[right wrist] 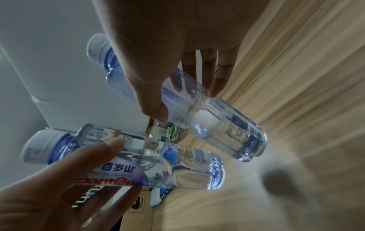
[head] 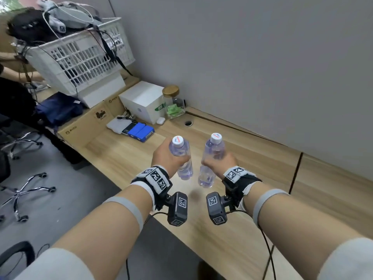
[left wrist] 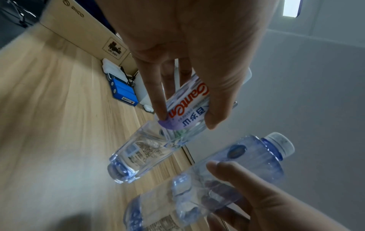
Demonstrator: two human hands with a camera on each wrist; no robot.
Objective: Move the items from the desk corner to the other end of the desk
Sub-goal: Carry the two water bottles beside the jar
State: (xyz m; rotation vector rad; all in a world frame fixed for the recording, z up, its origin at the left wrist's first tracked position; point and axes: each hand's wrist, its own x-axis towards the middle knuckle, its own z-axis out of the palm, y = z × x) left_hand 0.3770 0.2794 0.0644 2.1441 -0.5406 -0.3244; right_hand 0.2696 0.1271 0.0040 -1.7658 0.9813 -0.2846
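Two clear water bottles with white caps hang above the wooden desk [head: 125, 158]. My left hand [head: 169, 157] grips the left bottle [head: 182, 160] around its labelled middle; the left wrist view shows that bottle [left wrist: 158, 140] between fingers and thumb. My right hand [head: 219, 161] grips the right bottle [head: 211, 158] in the same way, and the right wrist view shows this bottle [right wrist: 207, 112] under my palm. Both bottles tilt slightly, bottoms toward me, a short way above the desk. At the far corner stand a white box [head: 144, 101], a glass jar [head: 174, 103] with a gold lid, a small earbud case [head: 160, 120] and a blue battery pack [head: 141, 132].
A white laundry basket [head: 80, 57] full of cables and gear sits on cardboard boxes [head: 86, 122] at the far left. A grey partition wall [head: 262, 67] runs along the desk's back edge, with a cable hole [head: 188, 123] near it. Office chair bases [head: 26, 190] stand on the floor at left.
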